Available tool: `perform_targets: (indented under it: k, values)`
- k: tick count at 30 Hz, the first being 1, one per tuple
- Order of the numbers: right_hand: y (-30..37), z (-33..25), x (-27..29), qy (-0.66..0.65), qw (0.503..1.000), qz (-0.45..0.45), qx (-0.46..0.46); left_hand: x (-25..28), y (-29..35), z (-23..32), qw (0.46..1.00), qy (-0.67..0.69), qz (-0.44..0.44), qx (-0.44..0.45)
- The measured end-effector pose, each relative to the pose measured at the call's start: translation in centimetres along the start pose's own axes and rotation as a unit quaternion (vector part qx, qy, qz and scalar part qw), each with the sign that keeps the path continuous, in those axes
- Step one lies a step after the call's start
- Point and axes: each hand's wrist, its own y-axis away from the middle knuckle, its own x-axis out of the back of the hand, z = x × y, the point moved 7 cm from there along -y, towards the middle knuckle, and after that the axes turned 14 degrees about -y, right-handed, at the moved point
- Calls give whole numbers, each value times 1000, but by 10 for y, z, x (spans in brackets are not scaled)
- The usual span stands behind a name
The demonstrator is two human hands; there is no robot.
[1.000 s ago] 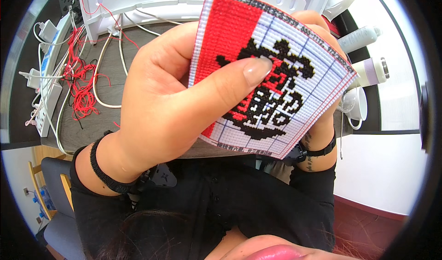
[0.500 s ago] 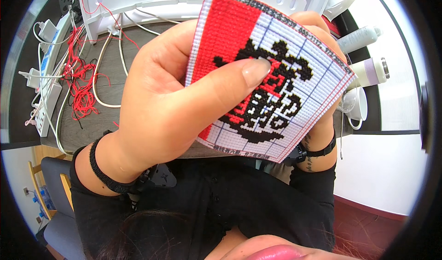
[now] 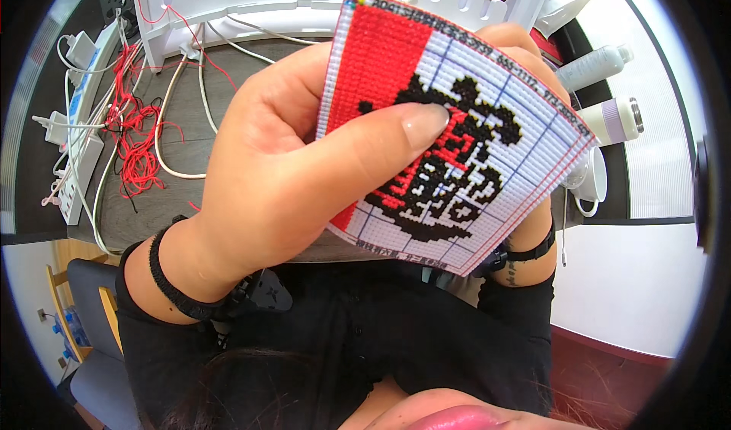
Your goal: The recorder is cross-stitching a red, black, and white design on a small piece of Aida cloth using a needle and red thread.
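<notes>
A piece of cross-stitch cloth [image 3: 525, 152], white with blue grid lines, carries a stitched red band on its left and a black and red motif in the middle. My left hand [image 3: 266, 179] pinches it from the left, the thumb lying across the front over the motif and the fingers behind. Mostly concealed by the cloth is my right hand [image 3: 518, 42]; bent knuckles show above the upper right edge and the wrist shows below. Whatever those right fingers grip is hidden. No needle is visible.
Tangled red and black thread [image 3: 141, 160] lies on the grey desk [image 3: 183, 144], beside white cables and a power strip [image 3: 80, 167]. A white slotted rack [image 3: 304, 7] stands behind. On the right are a flask [image 3: 615, 120], a spray bottle [image 3: 594, 66] and a white cup [image 3: 594, 177].
The cloth has shifted slightly right and down, tilting a little, with my left hand moving along. My left thumb keeps its place on the motif.
</notes>
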Motion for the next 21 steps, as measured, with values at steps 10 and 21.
perform_targets:
  k: [10,21]
  values:
    - [0,1,-3,0,1000,-24,9,2,1,-1,1000,-4,3,-8]
    - [4,9,0,-37,997,48,-46,3,0,0,1000,7,-3,-14]
